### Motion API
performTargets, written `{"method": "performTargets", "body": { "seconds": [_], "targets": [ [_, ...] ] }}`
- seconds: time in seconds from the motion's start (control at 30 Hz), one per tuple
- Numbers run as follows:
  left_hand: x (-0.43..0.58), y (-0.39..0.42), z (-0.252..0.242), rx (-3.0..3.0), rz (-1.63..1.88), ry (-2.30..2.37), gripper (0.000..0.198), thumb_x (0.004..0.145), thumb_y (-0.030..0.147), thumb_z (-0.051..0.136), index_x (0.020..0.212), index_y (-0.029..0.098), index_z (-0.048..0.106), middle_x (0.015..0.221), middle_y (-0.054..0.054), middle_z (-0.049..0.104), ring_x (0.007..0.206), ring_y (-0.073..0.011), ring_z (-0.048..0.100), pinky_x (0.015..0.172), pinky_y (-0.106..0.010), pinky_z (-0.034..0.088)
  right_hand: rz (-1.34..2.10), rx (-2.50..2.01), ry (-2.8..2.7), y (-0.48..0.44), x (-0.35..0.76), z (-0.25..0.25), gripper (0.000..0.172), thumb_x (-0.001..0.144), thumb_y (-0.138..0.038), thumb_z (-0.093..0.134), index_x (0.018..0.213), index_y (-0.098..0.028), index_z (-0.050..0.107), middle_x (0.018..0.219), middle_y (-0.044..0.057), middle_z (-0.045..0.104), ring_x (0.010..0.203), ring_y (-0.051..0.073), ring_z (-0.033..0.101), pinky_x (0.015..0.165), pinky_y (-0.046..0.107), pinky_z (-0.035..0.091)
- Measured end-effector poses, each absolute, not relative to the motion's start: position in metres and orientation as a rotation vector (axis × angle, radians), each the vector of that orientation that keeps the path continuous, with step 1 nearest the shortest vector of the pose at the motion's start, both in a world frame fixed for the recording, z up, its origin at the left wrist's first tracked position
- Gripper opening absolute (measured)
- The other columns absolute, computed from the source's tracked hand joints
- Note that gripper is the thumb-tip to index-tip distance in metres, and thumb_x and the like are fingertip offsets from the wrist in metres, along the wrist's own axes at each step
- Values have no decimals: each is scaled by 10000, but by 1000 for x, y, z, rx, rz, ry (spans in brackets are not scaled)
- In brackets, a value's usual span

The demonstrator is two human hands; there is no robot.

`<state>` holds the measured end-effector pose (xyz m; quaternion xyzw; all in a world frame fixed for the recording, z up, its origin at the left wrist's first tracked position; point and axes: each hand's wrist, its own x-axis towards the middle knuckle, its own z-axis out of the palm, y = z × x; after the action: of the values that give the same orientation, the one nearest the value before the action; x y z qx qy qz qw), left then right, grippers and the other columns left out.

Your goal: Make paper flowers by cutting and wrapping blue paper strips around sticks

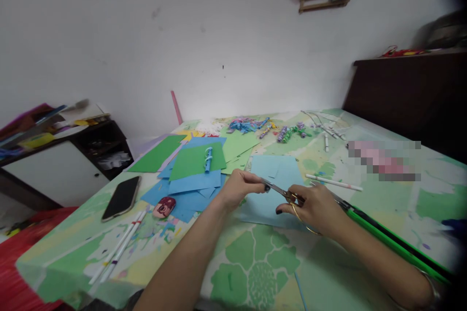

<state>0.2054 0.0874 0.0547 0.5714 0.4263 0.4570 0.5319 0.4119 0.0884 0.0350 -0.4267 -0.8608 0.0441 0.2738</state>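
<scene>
My right hand grips a pair of scissors with gold-coloured handles, its blades pointing left. At the blade tips, the fingers of my left hand are pinched together; whatever they hold is too small to make out. Beneath both hands lies a light blue sheet of paper, with a small cut piece of paper on it. Right of the sheet rests a white stick with coloured bands. Close to my right forearm is a long green and black tool, its kind unclear.
Left of my hands are green paper, blue paper, a phone, a small red case and banded sticks. Curled paper pieces and blue fringed strips lie near the wall. A dark cabinet stands right.
</scene>
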Motion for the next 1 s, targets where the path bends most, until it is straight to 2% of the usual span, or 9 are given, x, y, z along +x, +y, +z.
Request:
{"method": "performTargets", "body": {
  "seconds": [0.23, 0.47, 0.53, 0.63, 0.7, 0.77, 0.87, 1.0],
  "targets": [
    [204, 89, 52, 1391, 1066, 1023, 121, 555, 177, 695, 670, 144, 718, 609, -51, 655, 596, -142, 545, 608, -255, 392, 87, -1193, -2343, 90, 413, 33, 430, 682, -625, 521, 620, -208, 610, 454, 12, 566, 439, 140, 503, 458, 238, 232],
    [204, 89, 53, 1372, 1061, 1037, 113, 568, 224, 708, 640, 137, 712, 571, -50, 640, 565, -132, 536, 583, -246, 389, 27, -1228, -2274, 92, 413, 35, 412, 648, -607, 563, 553, -207, 580, 424, 5, 522, 440, 143, 479, 442, 237, 209],
    [206, 89, 53, 1368, 1082, 1049, 124, 573, 231, 711, 655, 138, 714, 591, -57, 647, 586, -140, 546, 606, -257, 400, 269, -1255, -2202, 92, 411, 38, 389, 651, -572, 578, 543, -198, 565, 411, -12, 489, 407, 123, 448, 426, 231, 224],
    [210, 87, 53, 1391, 1158, 1016, 127, 592, 242, 710, 682, 153, 718, 669, -65, 659, 650, -154, 564, 659, -274, 416, 994, -1294, -1873, 89, 405, 42, 362, 705, -525, 525, 599, -180, 557, 371, -57, 389, 305, 84, 352, 355, 220, 231],
    [215, 85, 53, 1446, 1222, 948, 110, 613, 243, 701, 691, 169, 721, 738, -69, 655, 720, -168, 572, 706, -286, 422, 1457, -1172, -1583, 85, 400, 44, 326, 740, -478, 482, 684, -169, 570, 369, -84, 333, 270, 66, 288, 313, 208, 211],
    [219, 83, 53, 1527, 1267, 889, 89, 634, 237, 691, 700, 189, 726, 796, -74, 638, 794, -184, 568, 758, -298, 418, 1766, -983, -1377, 81, 396, 45, 264, 743, -416, 481, 727, -168, 569, 374, -100, 305, 268, 51, 248, 298, 191, 184],
    [224, 81, 53, 1644, 1281, 860, 83, 657, 221, 679, 721, 218, 731, 867, -80, 610, 868, -203, 551, 817, -315, 403, 2012, -863, -1191, 77, 391, 46, 184, 718, -353, 504, 682, -176, 538, 350, -117, 264, 259, 37, 190, 280, 172, 143],
    [225, 79, 53, 1765, 1260, 871, 99, 676, 223, 670, 753, 238, 731, 930, -82, 579, 913, -214, 535, 838, -319, 391, 2123, -816, -1058, 79, 391, 42, 158, 701, -314, 496, 610, -185, 486, 325, -118, 260, 245, 35, 167, 261, 159, 127]
  ]
}}
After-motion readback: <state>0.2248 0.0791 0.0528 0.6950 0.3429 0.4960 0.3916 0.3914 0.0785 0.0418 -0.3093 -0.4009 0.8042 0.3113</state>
